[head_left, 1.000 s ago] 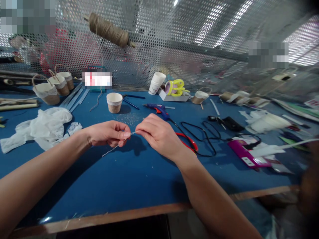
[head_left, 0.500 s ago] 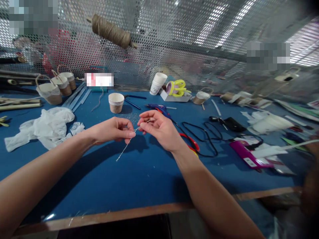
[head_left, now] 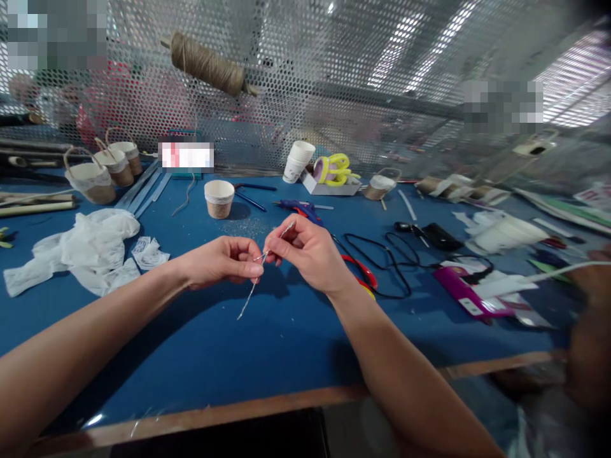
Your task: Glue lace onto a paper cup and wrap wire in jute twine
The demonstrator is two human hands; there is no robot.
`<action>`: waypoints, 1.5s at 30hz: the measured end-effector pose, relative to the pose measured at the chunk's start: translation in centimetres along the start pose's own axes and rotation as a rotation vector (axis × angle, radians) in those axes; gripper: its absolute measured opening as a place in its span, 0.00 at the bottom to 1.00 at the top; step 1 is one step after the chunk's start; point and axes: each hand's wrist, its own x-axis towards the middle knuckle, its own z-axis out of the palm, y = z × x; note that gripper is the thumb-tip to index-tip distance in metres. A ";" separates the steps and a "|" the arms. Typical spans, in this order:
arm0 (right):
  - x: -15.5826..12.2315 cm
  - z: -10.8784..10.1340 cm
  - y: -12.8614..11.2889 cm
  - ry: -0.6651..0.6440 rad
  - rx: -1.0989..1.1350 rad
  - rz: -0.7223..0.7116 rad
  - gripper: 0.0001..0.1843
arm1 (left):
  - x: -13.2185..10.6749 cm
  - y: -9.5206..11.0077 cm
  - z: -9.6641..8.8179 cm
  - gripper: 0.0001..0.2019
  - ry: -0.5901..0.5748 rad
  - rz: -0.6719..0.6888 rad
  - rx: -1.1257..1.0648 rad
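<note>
A thin, silvery twisted wire (head_left: 248,299) runs slantwise between my two hands over the blue table. My left hand (head_left: 231,259) pinches it between thumb and fingertips, and its lower end hangs free below. Close beside it, my right hand (head_left: 303,245) grips the upper part, with a short tip poking out above the fingers. Near the fingertips the strands seem to cross. Just beyond my hands stands a small brown cup with a white rim (head_left: 219,199), upright and without a handle.
Crumpled white fabric (head_left: 88,251) lies left, with handled cups (head_left: 95,181) behind. A glue gun (head_left: 298,208), a black cable (head_left: 382,264) and red-handled scissors (head_left: 365,270) are right of centre. Further right sits a purple power strip (head_left: 470,296); a blurred person's arm (head_left: 589,299) shows at the edge.
The wire now hangs more steeply, and its upper tip sticks up above my right fingers. My left hand has shifted slightly down and right. The whole view has shifted a little.
</note>
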 end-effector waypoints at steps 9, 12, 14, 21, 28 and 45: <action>0.0 0.6 0.7 0.113 -0.098 -0.053 0.17 | -0.2 -0.3 1.9 0.06 0.400 0.327 0.846; 0.0 0.9 0.8 0.149 -0.119 -0.069 0.17 | -0.5 -0.5 2.4 0.06 0.496 0.415 1.119; -0.1 1.1 0.8 0.173 -0.115 -0.063 0.17 | -0.6 -0.4 2.4 0.06 0.532 0.412 1.168; 0.1 0.7 0.8 0.133 0.081 -0.029 0.14 | -0.7 1.6 0.1 0.12 0.071 0.170 0.397; -0.2 0.7 0.3 0.054 0.070 -0.026 0.13 | -0.4 0.7 -0.5 0.11 -0.052 -0.055 -0.024; -0.2 2.1 1.0 0.287 -0.130 -0.092 0.10 | -0.9 2.2 0.2 0.12 0.249 0.090 0.653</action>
